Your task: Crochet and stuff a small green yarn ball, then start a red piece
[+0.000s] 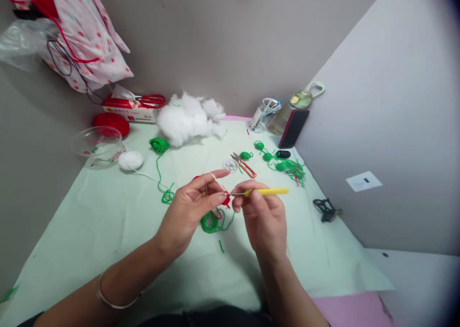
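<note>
My left hand (189,209) pinches a small red crocheted piece (225,200) between thumb and fingers, with white yarn (218,181) running over its raised index finger. In my right hand (264,214) is a crochet hook with a yellow handle (273,191); its metal tip meets the red piece at my left fingertips. A loose coil of green yarn (209,222) lies on the table just below the hands. The white yarn ball (131,160) sits to the left, its strand trailing toward my left hand.
Beyond the hands on the table (143,231) are orange snips (245,166), green crocheted pieces (267,156), white stuffing (189,118), a green yarn ball (159,145) and a plastic bowl (98,145). At right stand a phone (293,128) and a bottle (283,116); a black claw clip (326,209) lies nearer.
</note>
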Tool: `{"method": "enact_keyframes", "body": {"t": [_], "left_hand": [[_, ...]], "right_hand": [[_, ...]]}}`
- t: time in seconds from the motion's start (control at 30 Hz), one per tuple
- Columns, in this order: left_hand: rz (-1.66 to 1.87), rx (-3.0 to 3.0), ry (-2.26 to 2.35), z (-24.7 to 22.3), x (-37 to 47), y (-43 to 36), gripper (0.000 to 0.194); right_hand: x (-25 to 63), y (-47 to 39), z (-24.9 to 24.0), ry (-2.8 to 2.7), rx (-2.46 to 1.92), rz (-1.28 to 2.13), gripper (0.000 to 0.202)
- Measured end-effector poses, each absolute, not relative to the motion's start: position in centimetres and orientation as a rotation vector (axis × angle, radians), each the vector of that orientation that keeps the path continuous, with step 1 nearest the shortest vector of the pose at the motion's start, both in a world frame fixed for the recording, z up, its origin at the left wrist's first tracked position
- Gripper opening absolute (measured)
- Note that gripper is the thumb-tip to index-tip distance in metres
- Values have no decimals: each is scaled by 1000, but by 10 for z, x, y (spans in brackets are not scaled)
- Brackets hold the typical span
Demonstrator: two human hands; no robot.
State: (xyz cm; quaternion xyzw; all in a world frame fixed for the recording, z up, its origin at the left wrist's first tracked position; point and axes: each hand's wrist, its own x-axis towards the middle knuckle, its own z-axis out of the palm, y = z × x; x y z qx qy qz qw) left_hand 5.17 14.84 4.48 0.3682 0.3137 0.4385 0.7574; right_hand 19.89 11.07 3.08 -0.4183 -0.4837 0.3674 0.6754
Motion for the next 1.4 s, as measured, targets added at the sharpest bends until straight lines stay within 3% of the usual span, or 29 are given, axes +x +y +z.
{"method": "enact_keyframes", "body": {"t": [0.13,0.2,0.37,0.47,0.7,0.9,1.4], "left_hand": [[894,679,688,38,58,144,46],[795,566,646,37,57,145,40],[776,589,665,42,49,154,28],[809,707,659,43,49,153,31],[824,799,667,42,50,147,48],[791,883,717,42,47,149,44],[773,786,688,50,49,150,30]], "right_hand": [[192,103,19,-1507,-1121,88,32],[194,102,19,-1547,-1127,3,34],[207,108,32,-1137,-994,544,20],[205,110,34,-1122,-918,720,17],[203,109,24,-1051,-984,831,15],[206,112,30,-919,-892,970,12],[209,111,36,-927,-877,957,16]]}}
